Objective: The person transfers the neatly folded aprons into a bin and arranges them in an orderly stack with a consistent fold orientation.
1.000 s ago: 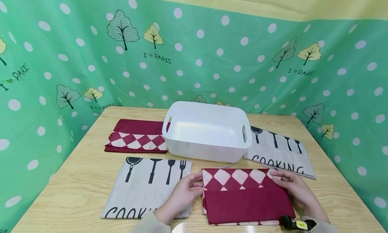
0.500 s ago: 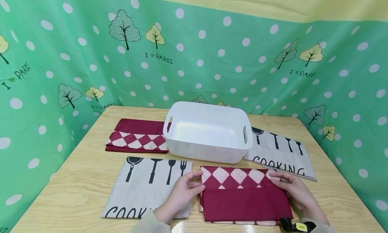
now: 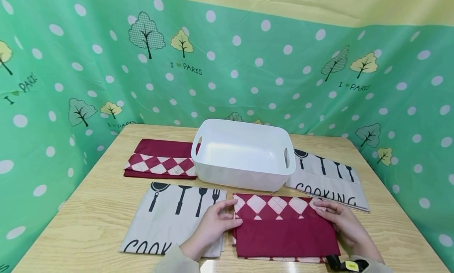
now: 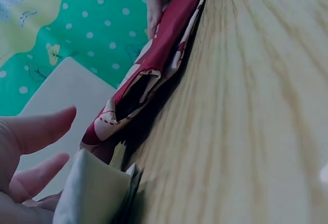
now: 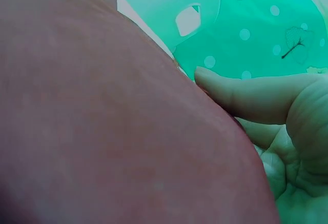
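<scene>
A folded maroon cloth [image 3: 285, 237] with a pink diamond band lies flat at the front of the table, between my two hands. My left hand [image 3: 214, 225] is at its left edge, thumb and fingers spread apart at the upper left corner. In the left wrist view, folded layers show along that edge. My right hand [image 3: 345, 223] rests at the right edge, its fingertips on the upper right corner. In the right wrist view, the thumb [image 5: 246, 96] touches the maroon edge. A folded white COOKING cloth [image 3: 166, 225] lies partly under my left forearm.
A white plastic bin [image 3: 241, 176] with handle holes stands behind. To its left lies another folded maroon diamond cloth [image 3: 159, 166], and to its right another white COOKING cloth [image 3: 328, 176]. A green dotted curtain [image 3: 230, 87] surrounds the wooden table [image 3: 81, 217].
The maroon cloth between my hands has slid a little left and away, its right edge shifting with my right hand. The near white cloth has also shifted slightly away.
</scene>
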Demonstrator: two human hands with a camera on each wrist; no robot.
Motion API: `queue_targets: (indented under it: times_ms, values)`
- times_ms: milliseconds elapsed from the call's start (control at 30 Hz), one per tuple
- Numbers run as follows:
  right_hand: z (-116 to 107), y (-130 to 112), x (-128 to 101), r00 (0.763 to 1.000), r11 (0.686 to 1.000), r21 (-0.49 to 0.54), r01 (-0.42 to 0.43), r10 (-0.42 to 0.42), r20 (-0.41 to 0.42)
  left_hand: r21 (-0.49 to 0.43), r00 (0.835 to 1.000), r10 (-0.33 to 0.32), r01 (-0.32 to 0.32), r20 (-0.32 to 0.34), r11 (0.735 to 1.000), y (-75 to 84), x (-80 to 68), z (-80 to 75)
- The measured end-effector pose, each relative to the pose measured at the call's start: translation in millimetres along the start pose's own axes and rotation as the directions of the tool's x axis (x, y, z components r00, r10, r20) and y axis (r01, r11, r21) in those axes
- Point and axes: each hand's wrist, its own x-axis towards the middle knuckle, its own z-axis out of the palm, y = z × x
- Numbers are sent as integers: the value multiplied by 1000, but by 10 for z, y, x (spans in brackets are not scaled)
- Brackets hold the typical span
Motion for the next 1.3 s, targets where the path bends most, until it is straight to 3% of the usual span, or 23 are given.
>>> queue_targets:
  times_ms: [267, 533, 800, 1067, 1300]
  values:
    - [17, 26, 3, 999, 1000, -20, -18, 19, 33, -53, 999, -28, 29, 20, 998, 11, 10, 5]
    - [41, 20, -18, 999, 1000, -21, 22, -21, 34, -193, 998, -47, 56, 49, 980, -4, 6, -29]
    - [55, 9, -40, 993, 995, -24, 97, -96, 68, -253, 995, -50, 69, 82, 965, -3, 1, -41]
    - [89, -26, -27, 996, 998, -22, 64, -62, 67, -281, 995, -46, 70, 90, 957, 39, 1, -59]
    - [159, -45, -31, 995, 996, -9, 85, -85, 43, -287, 996, -36, 58, 83, 956, 63, 9, -81]
